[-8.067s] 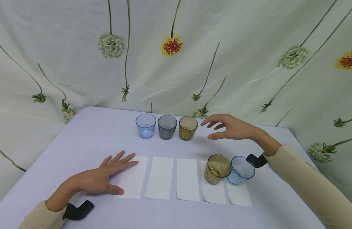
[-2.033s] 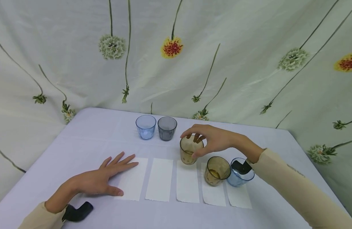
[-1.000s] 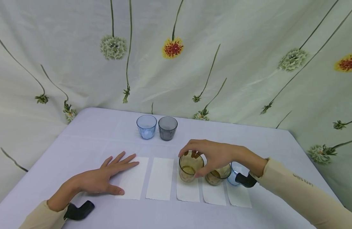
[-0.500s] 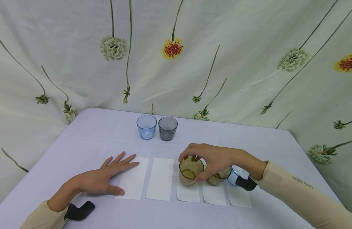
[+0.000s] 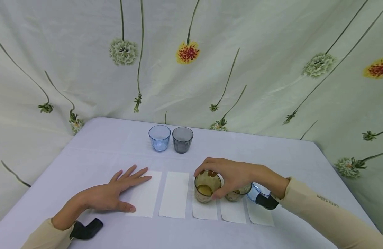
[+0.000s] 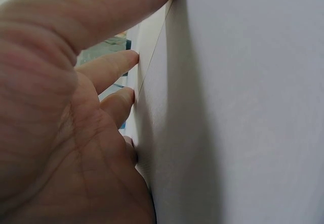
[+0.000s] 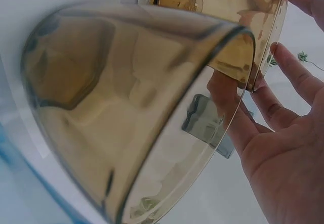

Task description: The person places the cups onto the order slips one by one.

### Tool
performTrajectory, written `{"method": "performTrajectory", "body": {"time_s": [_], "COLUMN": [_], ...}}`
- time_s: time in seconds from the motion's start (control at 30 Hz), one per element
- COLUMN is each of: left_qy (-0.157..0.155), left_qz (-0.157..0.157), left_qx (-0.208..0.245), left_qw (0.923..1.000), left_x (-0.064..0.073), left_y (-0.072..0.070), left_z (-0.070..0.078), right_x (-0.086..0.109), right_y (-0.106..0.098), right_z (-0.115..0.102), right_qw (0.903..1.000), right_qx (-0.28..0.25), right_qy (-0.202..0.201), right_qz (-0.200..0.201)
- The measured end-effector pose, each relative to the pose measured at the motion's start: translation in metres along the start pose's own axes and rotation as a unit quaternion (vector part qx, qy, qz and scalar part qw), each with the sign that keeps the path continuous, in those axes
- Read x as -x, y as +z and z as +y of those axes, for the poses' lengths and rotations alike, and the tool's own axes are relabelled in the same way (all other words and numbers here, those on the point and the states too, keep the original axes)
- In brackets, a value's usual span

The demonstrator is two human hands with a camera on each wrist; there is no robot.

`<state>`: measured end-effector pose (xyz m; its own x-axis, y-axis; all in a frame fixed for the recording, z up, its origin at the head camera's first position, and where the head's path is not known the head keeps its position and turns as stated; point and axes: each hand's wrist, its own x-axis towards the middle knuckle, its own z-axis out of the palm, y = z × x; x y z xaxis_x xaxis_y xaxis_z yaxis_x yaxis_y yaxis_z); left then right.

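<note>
My right hand (image 5: 230, 174) grips an amber glass tumbler (image 5: 204, 191) by its rim, thumb on the near side and fingers at the far side. The tumbler stands upright over the middle white paper strip (image 5: 204, 212). In the right wrist view the held tumbler (image 7: 223, 6) shows at the top, behind a second amber tumbler (image 7: 81, 107) that fills the foreground. From the head, this second amber tumbler (image 5: 236, 196) is partly covered by my hand. My left hand (image 5: 108, 193) lies flat with fingers spread, its tips over the leftmost paper strip (image 5: 146, 202).
Toward the back of the white-covered table (image 5: 116, 235) stand a blue tumbler (image 5: 159, 140) and a grey tumbler (image 5: 182, 141). Another blue tumbler (image 5: 253, 193) sits on the rightmost strip, partly behind my wrist camera. A flowered cloth (image 5: 256, 69) hangs behind.
My right hand has taken the amber tumbler from the back row and brought it forward onto the middle strip; over the last half second it barely moved. The left hand stayed still.
</note>
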<state>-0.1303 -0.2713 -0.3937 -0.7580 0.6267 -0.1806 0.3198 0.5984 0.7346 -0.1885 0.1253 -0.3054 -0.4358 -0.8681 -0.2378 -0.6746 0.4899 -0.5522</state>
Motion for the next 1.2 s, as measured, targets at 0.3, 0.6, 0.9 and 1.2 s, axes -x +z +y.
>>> {"method": "performTrajectory", "body": {"time_s": [0.3, 0.6, 0.9, 1.2], "left_qy": [0.008, 0.009, 0.007, 0.007], "left_qz": [0.005, 0.003, -0.002, -0.001], "left_qx": [0.000, 0.004, 0.005, 0.009], "left_qw": [1.0000, 0.9999, 1.0000, 0.9999], "left_x": [0.002, 0.003, 0.000, -0.001], "left_y": [-0.001, 0.000, 0.000, 0.002], "left_z": [0.001, 0.001, 0.002, 0.002], "right_x": [0.001, 0.013, 0.052, 0.084], "right_y": [0.002, 0.004, 0.000, 0.005], "right_z": [0.000, -0.004, -0.007, 0.011], "right_qw": [0.9999, 0.9987, 0.9784, 0.9516], "right_qx": [-0.010, 0.018, 0.026, 0.005], "right_qy": [-0.001, -0.022, -0.068, -0.052], "right_qz": [0.006, 0.042, 0.194, 0.303]}}
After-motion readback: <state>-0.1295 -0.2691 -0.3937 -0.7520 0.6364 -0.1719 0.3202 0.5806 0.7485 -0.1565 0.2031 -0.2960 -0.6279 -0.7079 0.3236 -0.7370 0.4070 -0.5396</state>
